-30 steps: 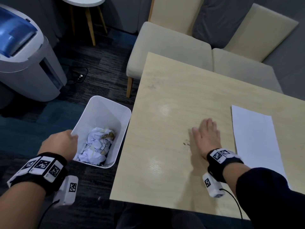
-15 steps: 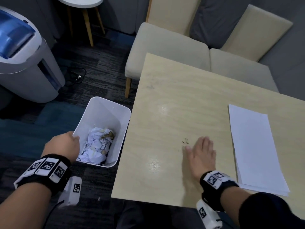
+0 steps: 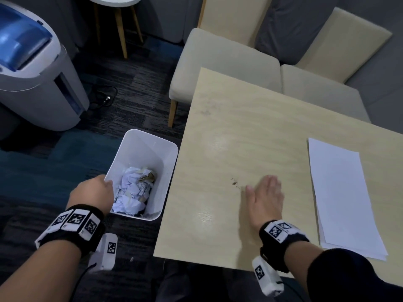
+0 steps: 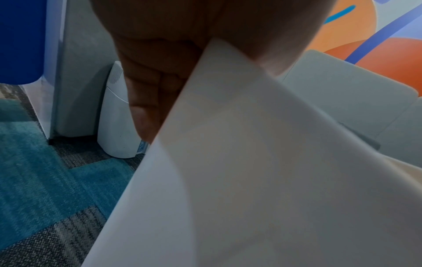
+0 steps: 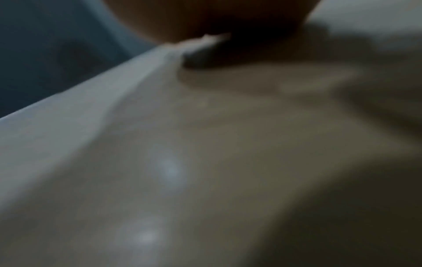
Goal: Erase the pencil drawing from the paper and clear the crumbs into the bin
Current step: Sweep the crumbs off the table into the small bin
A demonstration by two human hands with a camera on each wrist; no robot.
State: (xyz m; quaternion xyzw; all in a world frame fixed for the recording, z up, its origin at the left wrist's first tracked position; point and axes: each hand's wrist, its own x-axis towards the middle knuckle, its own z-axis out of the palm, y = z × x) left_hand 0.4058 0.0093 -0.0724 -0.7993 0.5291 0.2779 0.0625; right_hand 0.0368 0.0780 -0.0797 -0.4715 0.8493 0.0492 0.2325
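Observation:
A small heap of dark eraser crumbs [image 3: 235, 183] lies on the pale wooden table [image 3: 250, 131]. My right hand [image 3: 265, 192] lies flat on the table with straight fingers, just right of the crumbs. A white bin [image 3: 152, 149] with crumpled paper in it stands on the floor against the table's left edge. My left hand [image 3: 96, 192] grips the bin's near left rim; the left wrist view shows my fingers [image 4: 146, 101] curled over the white wall [image 4: 228, 162]. White paper sheets [image 3: 342, 197] lie at the table's right. The right wrist view is dark and blurred.
Two beige chairs [image 3: 218, 62] stand behind the table. A grey and blue machine [image 3: 32, 68] sits on the carpet at the left, with a cable beside it. A small white stool [image 3: 117, 9] stands at the back.
My right hand has swept left and nearer across the table, pushing the crumbs toward the bin side. The left hand has kept its hold on the bin's rim.

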